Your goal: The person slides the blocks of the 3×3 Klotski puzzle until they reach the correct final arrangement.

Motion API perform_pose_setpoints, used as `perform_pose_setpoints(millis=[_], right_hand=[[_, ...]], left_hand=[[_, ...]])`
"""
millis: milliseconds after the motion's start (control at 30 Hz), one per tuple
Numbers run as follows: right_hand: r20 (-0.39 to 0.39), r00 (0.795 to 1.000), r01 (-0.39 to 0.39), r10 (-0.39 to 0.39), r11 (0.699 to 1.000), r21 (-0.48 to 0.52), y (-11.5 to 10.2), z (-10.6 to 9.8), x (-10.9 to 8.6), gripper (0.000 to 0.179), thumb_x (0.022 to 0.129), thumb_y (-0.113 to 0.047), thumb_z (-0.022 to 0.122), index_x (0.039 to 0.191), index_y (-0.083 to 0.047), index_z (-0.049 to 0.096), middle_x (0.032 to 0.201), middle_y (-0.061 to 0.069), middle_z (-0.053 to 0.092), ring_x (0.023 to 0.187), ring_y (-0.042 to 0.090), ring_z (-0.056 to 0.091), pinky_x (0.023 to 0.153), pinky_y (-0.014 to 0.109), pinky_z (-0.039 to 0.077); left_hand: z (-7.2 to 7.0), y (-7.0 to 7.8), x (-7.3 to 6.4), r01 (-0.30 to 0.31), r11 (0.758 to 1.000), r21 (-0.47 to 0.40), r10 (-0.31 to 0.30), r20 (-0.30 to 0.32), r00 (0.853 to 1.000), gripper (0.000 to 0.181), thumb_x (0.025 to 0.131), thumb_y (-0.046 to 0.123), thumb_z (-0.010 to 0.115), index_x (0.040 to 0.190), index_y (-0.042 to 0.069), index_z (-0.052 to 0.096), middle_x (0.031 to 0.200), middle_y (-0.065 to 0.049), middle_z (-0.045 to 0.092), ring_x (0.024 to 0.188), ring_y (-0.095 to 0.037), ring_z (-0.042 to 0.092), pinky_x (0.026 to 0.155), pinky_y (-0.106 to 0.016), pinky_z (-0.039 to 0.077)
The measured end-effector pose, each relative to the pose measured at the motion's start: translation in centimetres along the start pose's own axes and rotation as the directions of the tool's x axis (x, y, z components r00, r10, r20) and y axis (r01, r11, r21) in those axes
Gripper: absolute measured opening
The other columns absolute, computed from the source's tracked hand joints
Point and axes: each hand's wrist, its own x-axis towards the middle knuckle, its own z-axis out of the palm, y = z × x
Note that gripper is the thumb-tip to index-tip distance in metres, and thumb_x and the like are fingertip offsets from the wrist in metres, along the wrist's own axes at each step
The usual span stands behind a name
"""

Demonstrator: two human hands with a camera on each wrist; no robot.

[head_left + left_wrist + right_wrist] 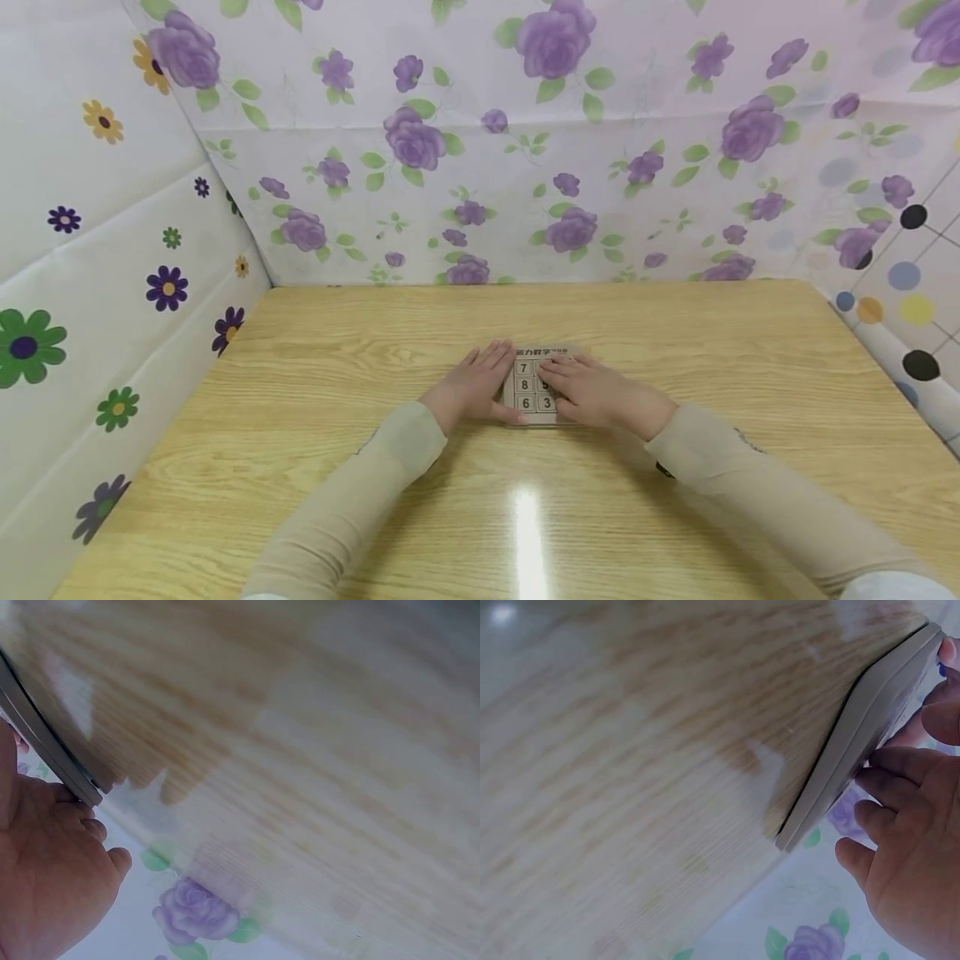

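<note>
Wooden table (465,517), number board (525,385) partly under right grip (600,393)

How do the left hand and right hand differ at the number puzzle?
The left hand sits at the left edge of the number puzzle; the right hand reaches over its face. The left hand's fingers slant away and right; the right hand's point mostly left. Both are bare.

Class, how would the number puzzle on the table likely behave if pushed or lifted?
The number puzzle would probably stay stiff: its edges look straight and unbent. Lying flat and low, it seems unlikely to roll or tip. Pushed, it might slide, since the table shows a glossy reflection.
</note>
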Motion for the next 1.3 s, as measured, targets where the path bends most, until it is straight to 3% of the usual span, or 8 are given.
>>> perform_pose_setpoints(millis=[700, 900, 1300], right_hand=[[-0.049, 0.999, -0.01, 0.011, 1.0, 0.014, 1.8, 0.2, -1.3, 0.051, 0.098, -0.022, 0.042, 0.144, 0.0, 0.037, 0.151, 0.015, 0.035, 0.142, 0.034, 0.027, 0.116, 0.055, 0.018], [-0.074, 0.997, 0.025, -0.026, 0.999, -0.022, 1.0, -0.2, -0.5, 0.053, 0.099, -0.027, 0.046, 0.143, 0.0, 0.039, 0.15, 0.016, 0.037, 0.142, 0.035, 0.027, 0.116, 0.054, 0.02], [-0.025, 0.998, 0.053, -0.055, 0.997, -0.052, -0.8, -0.1, 1.7, 0.056, 0.099, -0.032, 0.044, 0.146, -0.002, 0.035, 0.153, 0.013, 0.032, 0.143, 0.032, 0.024, 0.117, 0.053, 0.016]], left_hand=[[0.0, -0.3, -0.2, 0.0, 1.0, -0.025, 0.0, 0.002, 1.0, 0.114, 0.077, 0.073, 0.056, 0.154, 0.01, 0.0, 0.161, -0.005, -0.005, 0.148, -0.019, -0.006, 0.121, -0.038, -0.001], [-0.1, -0.4, -0.2, -0.005, 1.0, -0.025, 0.005, -0.006, 1.0, 0.113, 0.077, 0.072, 0.056, 0.154, 0.009, 0.001, 0.161, -0.005, -0.004, 0.148, -0.02, -0.004, 0.121, -0.039, 0.001], [-0.2, -0.2, -0.1, -0.025, 0.999, -0.032, 0.025, 0.004, 1.0, 0.113, 0.078, 0.072, 0.056, 0.154, 0.009, 0.001, 0.161, -0.005, -0.004, 0.148, -0.02, -0.005, 0.121, -0.041, 0.002]])
